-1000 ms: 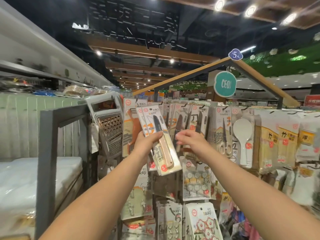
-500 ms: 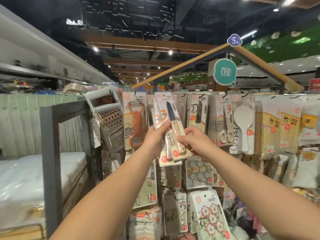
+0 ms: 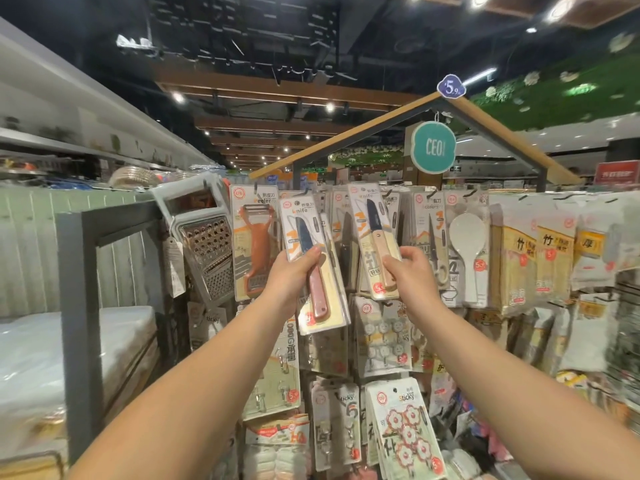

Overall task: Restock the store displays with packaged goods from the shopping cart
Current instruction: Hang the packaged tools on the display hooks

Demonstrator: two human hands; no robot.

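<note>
My left hand [image 3: 294, 275] grips a packaged knife with a pink handle [image 3: 317, 282], held up in front of the hanging display. My right hand [image 3: 410, 271] pinches a second packaged knife with a pale wooden handle [image 3: 375, 244]; its top reaches the row of hooks [image 3: 388, 194], and I cannot tell whether it hangs on one. More knife packs [image 3: 343, 237] hang behind, between the two held ones. The shopping cart is out of sight.
A peeler pack [image 3: 254, 244] and a metal grater [image 3: 207, 251] hang to the left, scissors [image 3: 431, 237] and a white rice paddle [image 3: 467, 254] to the right. Hook packs [image 3: 384, 337] hang lower down. A grey metal frame [image 3: 81, 306] stands at left.
The two knife packs were held together in front of me; now they are apart, the right hand having carried its pack up and right toward the hooks, the left hand keeping the other.
</note>
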